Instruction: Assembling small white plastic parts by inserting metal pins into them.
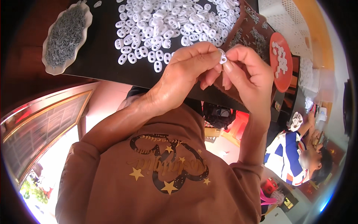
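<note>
Left hand (186, 69) and right hand (253, 76) are pinching one small white oval two-holed plastic-looking piece (223, 59) between nearly closed fingers (209, 58), apparently for steadiness, loose matching pieces (157, 66) lying beyond.

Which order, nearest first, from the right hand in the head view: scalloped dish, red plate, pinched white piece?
1. Pinched white piece, touching the right hand.
2. Red plate, to its right.
3. Scalloped dish, far left.

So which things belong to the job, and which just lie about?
Job, apparently:
white piece between left hand and right hand
pile of white pieces
pale dish of grey bits
orange plate of white bits

Apparently lying about:
red plastic thing
dark bundle
</note>
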